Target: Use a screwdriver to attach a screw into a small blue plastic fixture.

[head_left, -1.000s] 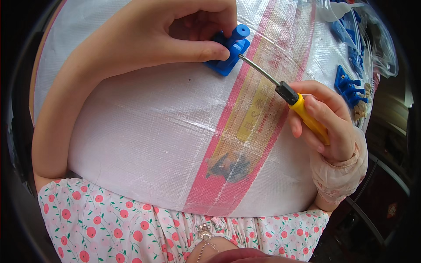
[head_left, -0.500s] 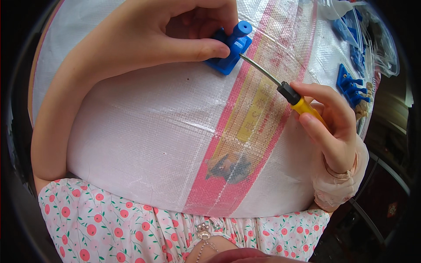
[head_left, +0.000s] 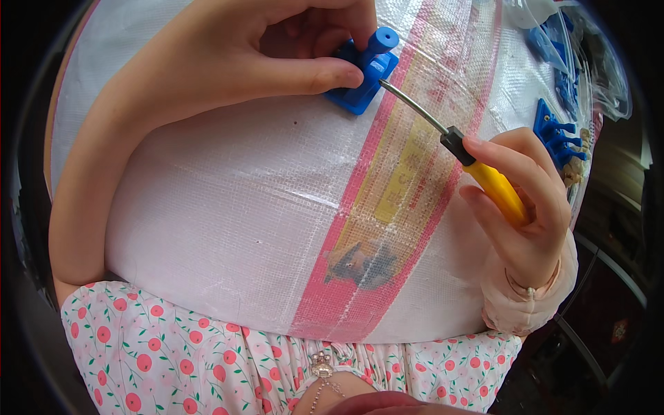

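Note:
A blue plastic part [head_left: 357,99] with a flat base and a round knob is pinched between the thumb and fingers of my left hand [head_left: 277,59], near the far edge of the view. My right hand [head_left: 529,190] holds a screwdriver [head_left: 494,187] with a yellow handle and black collar. Its thin metal shaft slants up to the left, and the tip meets the near right side of the blue part. What the tip bears on is too small to make out. Some left fingers are hidden behind the part.
A white woven sheet [head_left: 207,207] with a pink and yellow printed band covers the round table. At the right edge lie another blue part [head_left: 553,135] with prongs, several more blue pieces, clear plastic bags [head_left: 609,76] and a small tan clump [head_left: 574,171].
My right thumb has lifted away from the yellow handle and its fingers have loosened, showing more of it. The blue part has shifted very slightly upward, with the screwdriver tip still at it.

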Action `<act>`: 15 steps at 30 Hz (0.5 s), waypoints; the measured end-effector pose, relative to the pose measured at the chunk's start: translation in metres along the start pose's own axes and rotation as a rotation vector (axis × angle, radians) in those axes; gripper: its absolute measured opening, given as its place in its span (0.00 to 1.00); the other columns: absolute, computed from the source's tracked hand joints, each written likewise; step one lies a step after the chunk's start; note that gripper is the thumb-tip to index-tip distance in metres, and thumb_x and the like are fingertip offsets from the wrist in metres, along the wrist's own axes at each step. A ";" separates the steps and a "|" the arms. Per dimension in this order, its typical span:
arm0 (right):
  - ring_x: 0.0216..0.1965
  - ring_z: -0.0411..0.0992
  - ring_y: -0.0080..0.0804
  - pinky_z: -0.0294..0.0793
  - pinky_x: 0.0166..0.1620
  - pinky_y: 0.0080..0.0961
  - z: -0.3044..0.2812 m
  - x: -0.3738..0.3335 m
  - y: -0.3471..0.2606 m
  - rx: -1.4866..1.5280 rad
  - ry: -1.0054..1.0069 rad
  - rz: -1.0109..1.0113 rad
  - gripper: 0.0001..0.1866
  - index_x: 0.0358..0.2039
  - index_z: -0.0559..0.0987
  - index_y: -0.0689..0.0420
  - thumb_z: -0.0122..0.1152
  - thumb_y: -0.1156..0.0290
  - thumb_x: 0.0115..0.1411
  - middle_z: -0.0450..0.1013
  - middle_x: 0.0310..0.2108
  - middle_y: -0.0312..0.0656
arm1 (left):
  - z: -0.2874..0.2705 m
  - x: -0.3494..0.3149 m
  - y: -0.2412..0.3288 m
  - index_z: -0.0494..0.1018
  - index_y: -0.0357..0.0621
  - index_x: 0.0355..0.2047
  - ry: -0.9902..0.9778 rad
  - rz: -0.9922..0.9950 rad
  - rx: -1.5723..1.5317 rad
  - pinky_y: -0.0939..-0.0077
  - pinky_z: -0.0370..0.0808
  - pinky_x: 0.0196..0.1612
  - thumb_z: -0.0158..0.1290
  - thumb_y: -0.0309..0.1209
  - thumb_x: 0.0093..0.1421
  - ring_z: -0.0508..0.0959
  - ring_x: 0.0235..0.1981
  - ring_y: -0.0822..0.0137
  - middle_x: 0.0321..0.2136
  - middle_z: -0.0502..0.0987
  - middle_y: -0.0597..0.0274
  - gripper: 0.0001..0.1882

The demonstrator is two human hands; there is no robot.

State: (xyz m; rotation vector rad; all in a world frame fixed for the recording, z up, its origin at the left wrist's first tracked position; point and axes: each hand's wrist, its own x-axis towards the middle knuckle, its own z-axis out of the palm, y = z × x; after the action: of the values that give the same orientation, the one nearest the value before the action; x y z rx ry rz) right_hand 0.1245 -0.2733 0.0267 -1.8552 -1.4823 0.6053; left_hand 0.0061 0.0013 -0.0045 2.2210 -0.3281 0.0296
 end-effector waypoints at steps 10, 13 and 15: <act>0.28 0.71 0.28 0.70 0.29 0.18 0.008 -0.003 -0.007 -0.344 0.095 -0.108 0.25 0.43 0.79 0.63 0.65 0.92 0.42 0.67 0.35 0.45 | -0.001 -0.001 0.004 0.74 0.39 0.32 0.024 0.017 0.005 0.78 0.66 0.25 0.63 0.28 0.53 0.72 0.23 0.71 0.24 0.75 0.62 0.10; 0.28 0.71 0.28 0.70 0.29 0.19 0.007 -0.003 -0.008 -0.361 0.092 -0.116 0.25 0.43 0.79 0.63 0.65 0.92 0.42 0.67 0.35 0.45 | -0.002 -0.001 0.000 0.74 0.39 0.32 0.033 0.040 0.018 0.78 0.67 0.26 0.63 0.29 0.53 0.72 0.23 0.70 0.24 0.74 0.61 0.10; 0.28 0.71 0.28 0.70 0.28 0.19 0.009 -0.001 -0.009 -0.353 0.097 -0.109 0.24 0.43 0.79 0.63 0.64 0.92 0.42 0.67 0.35 0.45 | -0.002 -0.003 0.003 0.74 0.39 0.32 0.054 0.065 0.023 0.78 0.67 0.25 0.63 0.29 0.53 0.72 0.23 0.70 0.24 0.74 0.61 0.10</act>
State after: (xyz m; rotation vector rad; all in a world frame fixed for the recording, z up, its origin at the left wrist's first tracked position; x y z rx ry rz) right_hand 0.1122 -0.2716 0.0274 -2.0148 -1.6947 0.2066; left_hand 0.0031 0.0018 -0.0014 2.2276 -0.3711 0.1288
